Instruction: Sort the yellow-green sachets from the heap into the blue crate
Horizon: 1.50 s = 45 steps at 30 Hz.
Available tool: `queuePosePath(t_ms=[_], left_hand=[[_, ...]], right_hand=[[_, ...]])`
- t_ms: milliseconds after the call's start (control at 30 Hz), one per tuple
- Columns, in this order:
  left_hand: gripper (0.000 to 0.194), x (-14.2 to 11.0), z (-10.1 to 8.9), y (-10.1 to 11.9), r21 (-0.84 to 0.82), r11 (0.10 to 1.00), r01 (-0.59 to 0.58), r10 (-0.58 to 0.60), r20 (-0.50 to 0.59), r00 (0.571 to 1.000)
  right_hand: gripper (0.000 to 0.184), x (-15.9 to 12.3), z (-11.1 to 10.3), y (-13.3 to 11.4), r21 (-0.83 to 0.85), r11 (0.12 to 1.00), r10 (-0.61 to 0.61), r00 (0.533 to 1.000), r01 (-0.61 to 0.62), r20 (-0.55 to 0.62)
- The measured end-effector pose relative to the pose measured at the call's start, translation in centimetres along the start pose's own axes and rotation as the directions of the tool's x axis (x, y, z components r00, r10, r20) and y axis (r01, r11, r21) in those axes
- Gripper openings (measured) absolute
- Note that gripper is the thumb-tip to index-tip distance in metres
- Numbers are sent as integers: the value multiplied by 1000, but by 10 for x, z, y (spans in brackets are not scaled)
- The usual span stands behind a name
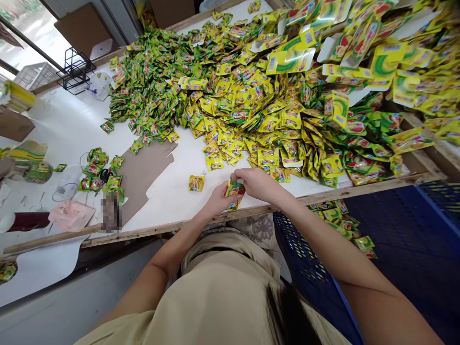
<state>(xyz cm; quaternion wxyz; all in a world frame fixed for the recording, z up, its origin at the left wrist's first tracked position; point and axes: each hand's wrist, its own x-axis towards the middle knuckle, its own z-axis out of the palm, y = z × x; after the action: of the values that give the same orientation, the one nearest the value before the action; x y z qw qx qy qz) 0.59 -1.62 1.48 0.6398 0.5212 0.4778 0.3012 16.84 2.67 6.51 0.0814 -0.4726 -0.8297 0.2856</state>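
At the front edge of the table, my left hand (217,199) is closed around small green-and-yellow sachets (234,189); how many there are I cannot tell. My right hand (256,183) is closed at their upper right side, its fingertips pinching the top. A single yellow sachet (196,183) lies flat on the white tabletop, left of my hands. Just beyond my hands spreads a large heap of yellow sachets (251,100), with green sachets (151,76) making up its left part.
Small printed boxes (291,60) lie on the heap's right side. Torn grey cardboard (143,172), black-handled scissors (105,176), a pink tissue pack (72,214) and a black wire rack (76,69) are on the left. Below the table's right edge stands a blue crate (388,230) with sachets inside.
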Motion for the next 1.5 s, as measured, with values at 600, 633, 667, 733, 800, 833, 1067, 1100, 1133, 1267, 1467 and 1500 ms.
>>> queuePosePath(t_ms=[600, 633, 667, 733, 800, 833, 1067, 1100, 1133, 1267, 1467, 1500], left_hand=[[52, -7, -8, -21, -164, 986, 4, -22, -109, 994], [52, -7, -7, -20, -178, 984, -11, -7, -102, 995], [53, -6, -6, -19, -215, 977, -18, -3, -95, 995], [59, -5, -5, -17, -339, 941, 16, -42, -69, 997], [67, -5, -6, -15, -462, 882, 87, -109, -21, 994], [69, -5, -7, -13, -502, 857, 118, -133, 5, 991], [47, -6, -25, 2, -530, 788, 312, -222, 228, 948], [45, -5, -28, 3, -528, 772, 354, -237, 278, 931], [45, -3, -31, 4, -529, 752, 394, -252, 322, 913], [43, 3, -36, 5, -571, 661, 487, -306, 388, 869], [41, 3, -39, 7, -616, 611, 498, -316, 387, 866], [42, 3, -40, 8, -614, 608, 503, -314, 397, 863]], right_hand=[[33, -20, 37, 18, 862, 492, 326, 944, -122, -52], [35, -19, 42, 17, 899, 411, 315, 949, -149, 13], [38, -18, 45, 15, 924, 344, 303, 951, -166, 59], [43, -15, 47, 12, 956, 234, 275, 955, -180, 113], [47, -13, 45, 11, 972, 139, 225, 962, -191, 157], [48, -13, 44, 11, 976, 93, 199, 964, -198, 176], [49, -8, 42, 20, 957, -9, 126, 949, -291, 289], [50, -5, 41, 21, 948, 11, 119, 942, -317, 314], [49, -2, 40, 22, 939, 34, 108, 935, -343, 338], [44, 12, 35, 24, 907, 138, 59, 918, -397, 393], [42, 21, 45, 18, 913, 122, 103, 920, -390, 379], [41, 21, 48, 16, 916, 133, 127, 923, -379, 363]])
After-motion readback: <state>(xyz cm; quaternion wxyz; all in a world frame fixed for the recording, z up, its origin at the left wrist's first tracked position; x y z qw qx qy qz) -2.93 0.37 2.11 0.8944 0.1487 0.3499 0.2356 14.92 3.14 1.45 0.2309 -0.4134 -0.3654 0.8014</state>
